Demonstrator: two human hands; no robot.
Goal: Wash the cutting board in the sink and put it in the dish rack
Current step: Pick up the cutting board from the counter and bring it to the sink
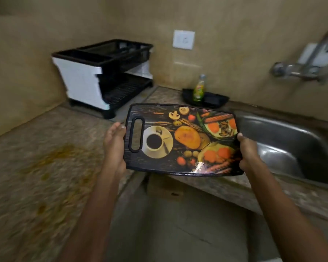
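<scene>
A dark cutting board [180, 140] printed with food pictures and a coffee cup is held flat in the air over the counter corner, just left of the steel sink [292, 148]. My left hand [115, 146] grips its handle end from the side, beside the oval handle slot. My right hand [247, 152] grips the opposite short edge, thumb on top. The black and white two-tier dish rack [102, 76] stands on the counter at the back left, beyond the board.
A wall tap [301, 69] sticks out above the sink at the right. A green dish-soap bottle [199, 89] stands on a black tray [214, 100] behind the board. The speckled counter [45, 167] at left carries yellowish stains. A wall socket [183, 39] sits above.
</scene>
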